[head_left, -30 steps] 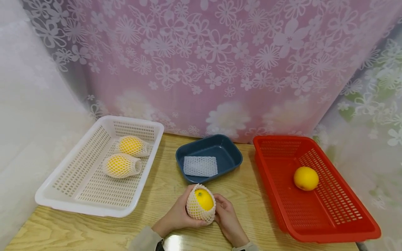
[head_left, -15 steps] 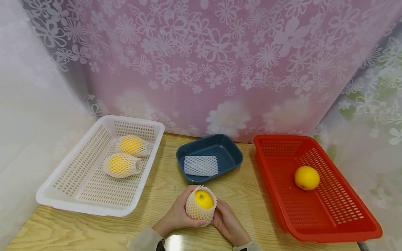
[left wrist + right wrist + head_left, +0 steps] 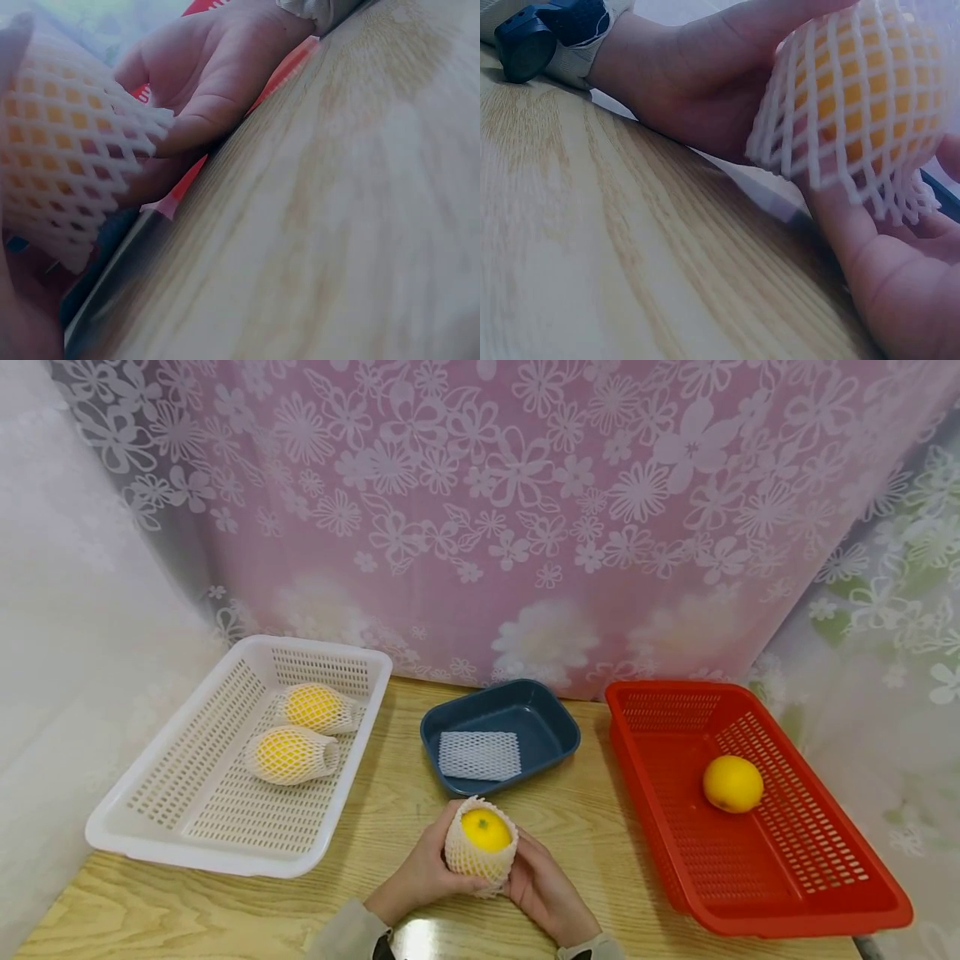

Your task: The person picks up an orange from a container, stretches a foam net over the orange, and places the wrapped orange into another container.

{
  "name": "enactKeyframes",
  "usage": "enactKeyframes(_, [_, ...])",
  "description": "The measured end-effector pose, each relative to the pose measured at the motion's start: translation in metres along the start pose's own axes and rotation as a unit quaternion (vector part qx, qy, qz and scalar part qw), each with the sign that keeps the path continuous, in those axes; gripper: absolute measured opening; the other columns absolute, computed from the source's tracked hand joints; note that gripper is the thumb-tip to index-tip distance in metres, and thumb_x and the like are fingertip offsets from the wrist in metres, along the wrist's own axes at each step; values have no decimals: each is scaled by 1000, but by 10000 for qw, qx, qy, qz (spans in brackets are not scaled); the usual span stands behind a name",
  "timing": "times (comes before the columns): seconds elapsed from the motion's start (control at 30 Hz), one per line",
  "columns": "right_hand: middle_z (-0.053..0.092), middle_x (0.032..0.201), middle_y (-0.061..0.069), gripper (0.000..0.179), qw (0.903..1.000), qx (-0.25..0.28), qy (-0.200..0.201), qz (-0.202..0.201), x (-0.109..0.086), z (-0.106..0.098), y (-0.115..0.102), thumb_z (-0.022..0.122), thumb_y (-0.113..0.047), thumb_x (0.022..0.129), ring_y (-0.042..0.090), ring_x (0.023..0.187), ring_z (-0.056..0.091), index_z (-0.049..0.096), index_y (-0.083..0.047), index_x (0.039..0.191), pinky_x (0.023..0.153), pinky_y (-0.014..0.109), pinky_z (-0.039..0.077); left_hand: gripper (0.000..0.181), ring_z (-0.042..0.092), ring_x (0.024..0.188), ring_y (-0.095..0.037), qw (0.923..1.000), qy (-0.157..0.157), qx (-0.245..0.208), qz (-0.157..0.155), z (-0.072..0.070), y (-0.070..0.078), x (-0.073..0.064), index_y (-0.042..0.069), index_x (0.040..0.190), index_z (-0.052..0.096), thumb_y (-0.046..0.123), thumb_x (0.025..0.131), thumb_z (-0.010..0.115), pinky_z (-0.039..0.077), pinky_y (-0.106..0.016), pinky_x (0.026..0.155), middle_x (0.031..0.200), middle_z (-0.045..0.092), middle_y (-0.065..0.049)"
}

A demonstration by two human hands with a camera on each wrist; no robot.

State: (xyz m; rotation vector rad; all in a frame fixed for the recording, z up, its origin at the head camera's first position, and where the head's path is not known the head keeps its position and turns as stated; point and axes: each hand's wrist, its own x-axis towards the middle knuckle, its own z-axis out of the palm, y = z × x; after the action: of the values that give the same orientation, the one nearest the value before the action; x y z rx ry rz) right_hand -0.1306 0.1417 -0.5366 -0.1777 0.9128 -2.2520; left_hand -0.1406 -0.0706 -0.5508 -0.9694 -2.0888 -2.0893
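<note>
In the head view, a yellow round fruit sits inside a white foam net sleeve, its stem end showing through the open top. My left hand grips the sleeved fruit from the left, thumb across the front. On the lower right side, my right hand holds the sleeve near its bottom edge. The right wrist view shows my right thumb reaching up under the net's loose lower edge. Seen from the left wrist, the net hides most of the fruit and the left fingertips.
A white basket on the left holds two sleeved fruits. Behind my hands stands a blue tray with flat foam nets. On the right, a red basket contains one bare yellow fruit. A floral curtain closes the back.
The sleeve's rim has widened and now rings the fruit's top more evenly; the fruit has tipped more upright. My right fingers have shifted from the sleeve's side toward its bottom. The baskets stay put.
</note>
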Motion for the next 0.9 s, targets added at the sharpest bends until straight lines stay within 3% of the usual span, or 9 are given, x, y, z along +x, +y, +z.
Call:
enactKeyframes(0.2, [56, 135, 8, 36, 9999, 108, 108, -25, 0, 0, -1, 39, -26, 109, 20, 118, 56, 44, -12, 142, 98, 41, 48, 80, 58, 109, -15, 9992, -34, -276, -292, -1, 0, -2, 13, 151, 31, 47, 90, 69, 45, -28, 96, 129, 60, -9])
enactKeyframes(0.33, [53, 138, 8, 38, 9998, 192, 68, -69, 0, -1, -1, 37, -27, 109, 20, 120, 55, 42, -13, 144, 99, 40, 47, 88, 54, 118, -19, 9997, -38, -234, -114, -1, 0, -1, 13, 150, 30, 54, 85, 72, 40, -29, 102, 136, 54, -10])
enactKeyframes(0.47, [52, 139, 7, 35, 9995, 221, 61, -223, 1, -1, 0, 34, -26, 110, 21, 122, 54, 47, -17, 141, 99, 39, 47, 96, 48, 127, -23, 9998, 40, -150, -106, 1, 2, -1, 16, 150, 28, 36, 77, 86, 36, -29, 108, 143, 46, -9])
enactKeyframes(0.63, [52, 137, 7, 32, 9994, 169, 120, -277, 1, -1, 1, 34, -25, 110, 20, 122, 53, 51, -17, 136, 98, 40, 48, 100, 54, 119, -21, 9992, 186, 126, -339, 4, 4, -1, 21, 148, 31, 12, 69, 92, 43, -31, 102, 138, 51, -5])
enactKeyframes(0.9, [51, 139, 6, 33, 9995, 142, 96, -266, 1, -2, 0, 35, -26, 110, 21, 125, 51, 51, -18, 137, 102, 42, 45, 97, 55, 118, -21, 9989, 136, 86, -441, 5, 5, 0, 21, 147, 32, 12, 70, 91, 44, -31, 101, 135, 53, -5])
